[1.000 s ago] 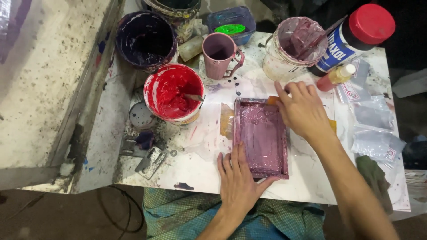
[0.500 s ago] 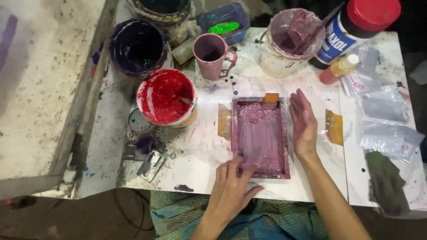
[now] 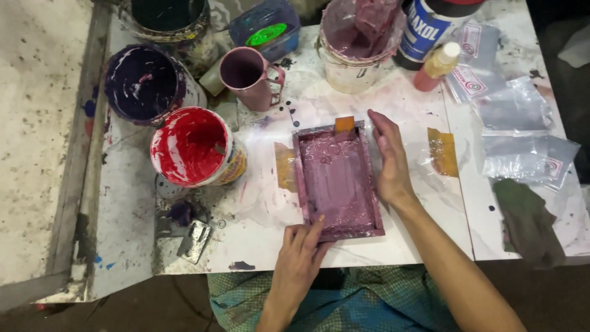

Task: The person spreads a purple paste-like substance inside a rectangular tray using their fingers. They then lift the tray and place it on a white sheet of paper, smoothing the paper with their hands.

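A small rectangular frame (image 3: pixel 337 179) smeared with purple-pink ink lies flat on the white table (image 3: pixel 264 246), taped at its sides with brown tape. My left hand (image 3: pixel 299 252) presses on the frame's near edge with its fingertips. My right hand (image 3: pixel 388 158) lies along the frame's right edge, fingers straight and together, pointing away from me. Neither hand holds a tool.
Left of the frame stand a red ink can (image 3: pixel 193 147) and a dark purple tub (image 3: pixel 147 83). Behind it are a pink mug (image 3: pixel 249 75), a bucket of pink ink (image 3: pixel 356 40), a small bottle (image 3: pixel 435 64). Plastic bags (image 3: pixel 522 129) and a dark rag (image 3: pixel 528 221) lie at right.
My right hand has slid from the frame's far right corner down along its right edge. My left hand stays at the near edge. The camera has moved closer.
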